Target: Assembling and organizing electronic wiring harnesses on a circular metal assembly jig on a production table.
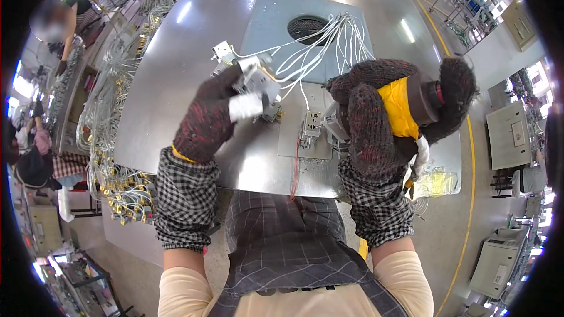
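Note:
My left hand [207, 116], in a dark knitted glove with white wrap on a finger, grips a small grey-and-white connector block [258, 81] above the metal table. White cables [317, 53] run from around it toward the far right. My right hand [371, 126], also gloved, is closed round a dark cylindrical tool [424, 100] banded with yellow tape; its exact kind cannot be made out. Near its pale grey front part [335, 122] stands a small metal fixture [311, 126] on a flat plate [288, 135]. Another white connector [223, 52] lies beyond my left hand.
The metal table [170, 82] carries a blue-grey panel [264, 23] with a round dark grille [306, 29]. A red cord [295, 176] hangs over the near edge. Bundled cables [111, 111] crowd the left side. A yellow label or pad [437, 183] lies at the right corner. Another person works far left.

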{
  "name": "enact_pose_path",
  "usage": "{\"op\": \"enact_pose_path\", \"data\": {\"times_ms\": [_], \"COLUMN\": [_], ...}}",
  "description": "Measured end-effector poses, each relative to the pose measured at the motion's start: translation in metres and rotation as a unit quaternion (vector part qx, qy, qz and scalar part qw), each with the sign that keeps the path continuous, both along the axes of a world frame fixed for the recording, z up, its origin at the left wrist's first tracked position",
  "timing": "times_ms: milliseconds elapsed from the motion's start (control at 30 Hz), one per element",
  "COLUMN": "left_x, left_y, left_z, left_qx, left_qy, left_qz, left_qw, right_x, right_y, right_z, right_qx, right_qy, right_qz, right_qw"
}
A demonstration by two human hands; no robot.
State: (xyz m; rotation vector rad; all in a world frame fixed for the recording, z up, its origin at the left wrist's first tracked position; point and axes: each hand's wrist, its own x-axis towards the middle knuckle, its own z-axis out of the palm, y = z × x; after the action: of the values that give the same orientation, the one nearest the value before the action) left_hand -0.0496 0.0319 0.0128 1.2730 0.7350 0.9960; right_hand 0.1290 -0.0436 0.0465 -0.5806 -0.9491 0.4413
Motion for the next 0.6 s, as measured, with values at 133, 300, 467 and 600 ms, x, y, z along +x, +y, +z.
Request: {"op": "enact_pose_path", "data": {"times_ms": [133,300,467,600], "left_x": [0.003,0.006,0.053,0.044], "left_y": [-0.012,-0.021,-0.033,-0.023], "left_z": [-0.015,-0.015,-0.002,-0.034], "left_qx": [0.038,0.279,0.296,0.138], "left_qy": [-0.019,0.295,0.324,0.152], "left_qz": [-0.04,-0.039,-0.033,0.014], "left_qw": [0.998,0.913,0.898,0.979], "right_x": [0.016,0.024,0.057,0.052], "right_y": [-0.004,0.004,0.027,0.021], "right_z": [-0.004,0.002,0.002,0.008], "right_qx": [-0.111,-0.05,0.097,0.091], "right_qy": [0.265,0.046,-0.136,-0.066], "right_qz": [0.169,0.059,-0.029,-0.02], "right_qw": [0.943,0.996,0.986,0.993]}}
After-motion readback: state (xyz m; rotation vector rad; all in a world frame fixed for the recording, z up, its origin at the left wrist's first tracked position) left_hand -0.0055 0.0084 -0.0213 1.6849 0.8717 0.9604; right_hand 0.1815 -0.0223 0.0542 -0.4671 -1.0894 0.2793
